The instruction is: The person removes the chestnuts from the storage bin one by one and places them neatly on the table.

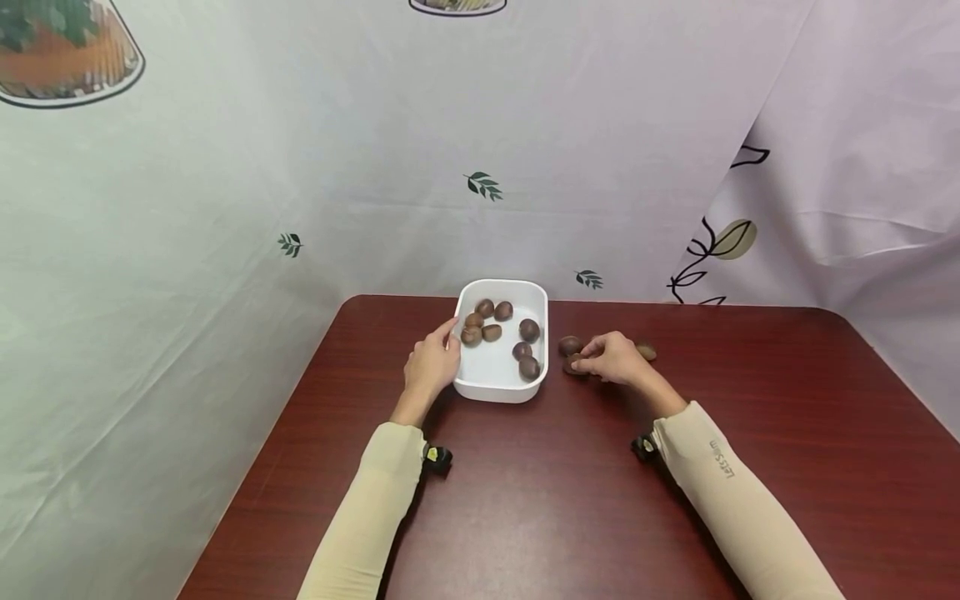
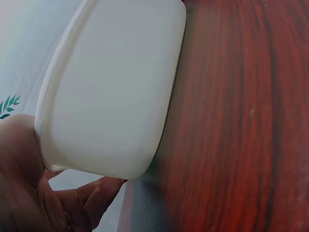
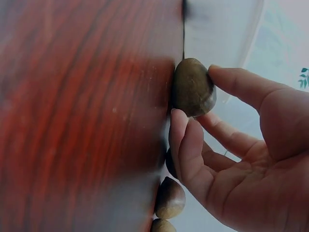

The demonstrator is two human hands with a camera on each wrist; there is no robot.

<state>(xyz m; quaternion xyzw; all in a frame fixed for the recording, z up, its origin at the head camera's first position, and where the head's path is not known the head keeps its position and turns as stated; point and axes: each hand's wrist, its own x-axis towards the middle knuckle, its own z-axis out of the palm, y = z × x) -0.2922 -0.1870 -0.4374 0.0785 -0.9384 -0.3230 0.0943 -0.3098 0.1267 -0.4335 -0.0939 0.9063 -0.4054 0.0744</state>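
A white rectangular container (image 1: 491,393) stands near the table's far edge with several brown chestnuts (image 1: 528,367) lying in it. My left hand (image 1: 432,360) holds the container's left side; in the left wrist view its fingers (image 2: 102,200) bend round the outer wall and the thumb is at the rim. To the container's right, my right hand (image 1: 613,360) pinches a chestnut (image 3: 193,88) between thumb and fingertips, low at the tabletop. Another chestnut (image 1: 570,345) lies just beyond it. One more chestnut (image 1: 646,352) shows behind the right hand, partly hidden by it.
The dark red wooden table (image 1: 525,500) reaches to a pale cloth backdrop (image 1: 390,208) printed with leaves, which hangs close behind its far edge. More chestnuts (image 3: 170,197) show beyond the right fingers in the right wrist view.
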